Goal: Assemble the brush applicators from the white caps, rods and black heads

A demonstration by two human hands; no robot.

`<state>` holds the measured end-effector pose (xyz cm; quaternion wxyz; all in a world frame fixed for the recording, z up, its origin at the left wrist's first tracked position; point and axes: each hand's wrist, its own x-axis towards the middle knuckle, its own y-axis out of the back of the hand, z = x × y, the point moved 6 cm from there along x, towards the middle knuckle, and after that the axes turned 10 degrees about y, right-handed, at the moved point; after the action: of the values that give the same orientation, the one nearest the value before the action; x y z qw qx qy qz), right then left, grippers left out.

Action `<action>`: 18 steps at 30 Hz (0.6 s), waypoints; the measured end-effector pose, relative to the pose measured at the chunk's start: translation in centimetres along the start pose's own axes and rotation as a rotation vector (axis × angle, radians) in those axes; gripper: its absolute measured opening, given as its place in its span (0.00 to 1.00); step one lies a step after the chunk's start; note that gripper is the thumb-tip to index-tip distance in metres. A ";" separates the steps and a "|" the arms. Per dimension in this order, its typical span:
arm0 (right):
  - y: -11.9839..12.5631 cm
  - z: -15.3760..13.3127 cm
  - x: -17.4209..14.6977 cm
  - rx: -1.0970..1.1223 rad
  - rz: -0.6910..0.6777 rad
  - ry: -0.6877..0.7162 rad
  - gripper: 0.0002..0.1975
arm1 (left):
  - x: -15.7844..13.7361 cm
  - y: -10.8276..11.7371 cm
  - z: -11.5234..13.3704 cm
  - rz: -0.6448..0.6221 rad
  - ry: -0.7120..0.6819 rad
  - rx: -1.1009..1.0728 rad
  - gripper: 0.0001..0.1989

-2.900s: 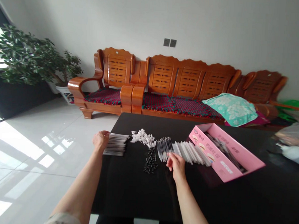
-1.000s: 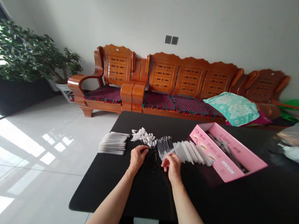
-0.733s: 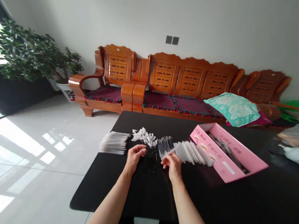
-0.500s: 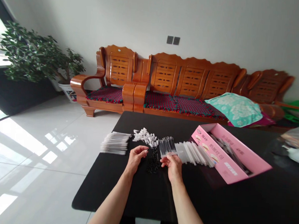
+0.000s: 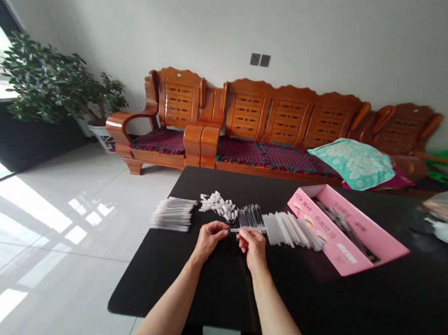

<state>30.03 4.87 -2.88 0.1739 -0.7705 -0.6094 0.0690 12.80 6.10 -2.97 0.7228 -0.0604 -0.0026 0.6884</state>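
Over the middle of the black table, my left hand (image 5: 207, 241) pinches a tiny black piece (image 5: 229, 230), largely covered by the fingertips. My right hand (image 5: 255, 248) grips a whitish, translucent pen barrel (image 5: 235, 230), held level with its left end at or close to the left fingertips; whether the two parts touch I cannot tell. Small black pieces (image 5: 226, 249) lie in a heap beneath the hands. Just beyond are white pen caps (image 5: 217, 205) in a loose pile and a row of dark refills (image 5: 249, 214). More translucent barrels (image 5: 281, 229) lie right of the refills.
Neatly lined-up white tubes (image 5: 172, 215) rest on the table (image 5: 156, 279) at left. A pink cardboard box (image 5: 340, 245) with dark thin items inside stands at right, near a plastic bag (image 5: 447, 204). Wooden sofas (image 5: 246, 108) run along the wall behind.
Both hands have come together. The barrel in my right hand now points left, its end at my left fingertips, which have shifted slightly right.
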 end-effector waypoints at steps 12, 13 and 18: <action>0.3 0.0 0.1 0.037 0.058 0.000 0.11 | -0.2 0.6 0.1 0.114 -0.037 0.116 0.14; 0.4 0.0 0.1 0.051 0.070 0.001 0.11 | -0.2 0.7 0.2 0.138 -0.049 0.143 0.13; 0.4 -0.1 0.1 0.058 0.075 -0.001 0.11 | -0.2 0.5 0.3 0.124 -0.068 0.208 0.13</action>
<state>30.47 4.91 -2.95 0.1929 -0.7874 -0.5779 0.0935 12.29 5.93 -2.74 0.6806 0.0382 0.0481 0.7301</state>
